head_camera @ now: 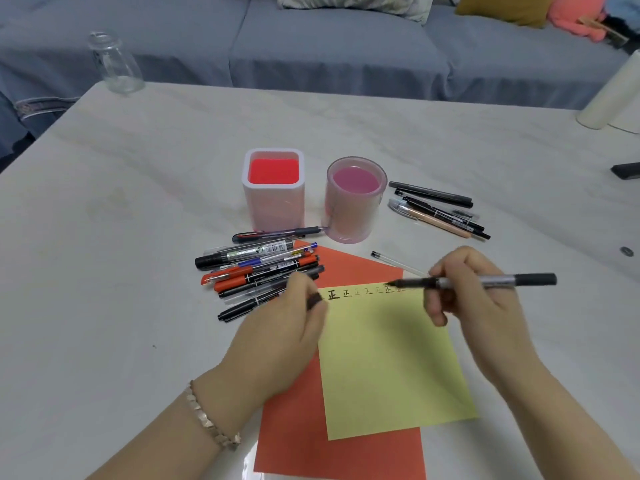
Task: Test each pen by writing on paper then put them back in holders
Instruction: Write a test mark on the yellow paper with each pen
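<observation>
My right hand (474,299) grips a black-and-silver pen (491,281) with its tip at the top edge of the yellow paper (388,362), beside a row of written characters. The yellow sheet lies on an orange sheet (339,452). Near the paper's top left corner, my left hand (277,344) holds a small dark pen cap (314,300). A pile of several pens (259,271) lies left of the paper. Another group of pens (440,211) lies right of the round pink holder (356,199). A square pink holder (273,188) stands left of it. Both holders are empty.
One clear pen (398,263) lies alone above the paper. A glass jar (116,62) stands at the table's far left corner, a white roll (616,95) at the far right, and a dark object (627,169) at the right edge. A grey sofa runs behind the table.
</observation>
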A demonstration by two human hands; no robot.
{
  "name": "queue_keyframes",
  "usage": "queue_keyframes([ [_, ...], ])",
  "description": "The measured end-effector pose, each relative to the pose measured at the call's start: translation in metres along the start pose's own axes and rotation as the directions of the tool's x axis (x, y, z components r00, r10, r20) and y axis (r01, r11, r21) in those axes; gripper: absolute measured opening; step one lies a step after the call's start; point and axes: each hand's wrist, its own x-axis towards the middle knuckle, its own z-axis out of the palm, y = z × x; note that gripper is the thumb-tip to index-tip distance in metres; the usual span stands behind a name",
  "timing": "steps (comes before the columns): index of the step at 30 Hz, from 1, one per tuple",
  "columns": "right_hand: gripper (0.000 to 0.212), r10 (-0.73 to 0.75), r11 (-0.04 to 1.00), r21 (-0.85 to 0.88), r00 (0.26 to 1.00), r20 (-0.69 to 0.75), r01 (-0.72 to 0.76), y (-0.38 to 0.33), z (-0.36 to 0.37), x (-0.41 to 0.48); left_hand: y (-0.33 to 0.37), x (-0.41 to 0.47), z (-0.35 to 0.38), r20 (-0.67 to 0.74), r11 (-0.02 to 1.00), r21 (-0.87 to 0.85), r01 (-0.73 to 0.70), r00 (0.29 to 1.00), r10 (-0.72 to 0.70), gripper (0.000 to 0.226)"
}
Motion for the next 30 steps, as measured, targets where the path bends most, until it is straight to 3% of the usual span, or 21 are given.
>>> queue_keyframes([
  [2, 0.021, 0.039, 0.999, -0.019, 0.998, -0.042, -0.040, 0.007, -0.007, 0.002, -0.016, -0.001, 0.007, -0.079, 0.974, 0.222, 0.046, 0.996, -0.029, 0.005],
  [4, 0.030, 0.098, 0.995, -0.025, 0.994, -0.052, -0.099, 0.017, -0.009, 0.000, -0.039, 0.000, 0.021, -0.103, 0.918, 0.395, -0.036, 0.991, 0.084, 0.017],
  [6, 0.036, 0.156, 0.987, -0.026, 0.986, -0.052, -0.157, 0.025, -0.009, -0.001, -0.054, -0.001, 0.030, -0.186, 0.881, 0.473, -0.032, 0.973, 0.135, 0.029],
  [9, 0.035, 0.213, 0.975, -0.046, 0.976, -0.051, -0.216, 0.032, -0.007, -0.002, -0.050, -0.003, 0.039, -0.233, 0.890, 0.448, -0.082, 0.951, 0.204, 0.028],
  [12, 0.028, 0.208, 0.976, -0.048, 0.976, -0.069, -0.211, 0.035, -0.001, -0.001, -0.044, -0.005, 0.046, -0.049, 0.890, 0.380, -0.252, 0.955, 0.291, 0.035],
  [16, 0.022, 0.156, 0.982, -0.085, 0.980, -0.121, -0.167, 0.038, 0.013, 0.002, -0.053, -0.004, 0.050, 0.117, 0.871, 0.384, -0.307, 0.952, 0.284, 0.042],
  [23, 0.044, 0.067, 0.983, -0.152, 0.972, -0.227, -0.103, 0.061, 0.055, 0.014, -0.059, -0.003, 0.053, 0.088, 0.907, 0.301, -0.296, 0.955, 0.282, 0.041],
  [30, 0.035, -0.019, 0.960, -0.274, 0.960, -0.279, -0.061, 0.094, 0.079, 0.020, -0.060, -0.001, 0.054, 0.040, 0.925, 0.225, -0.306, 0.952, 0.305, 0.042],
])
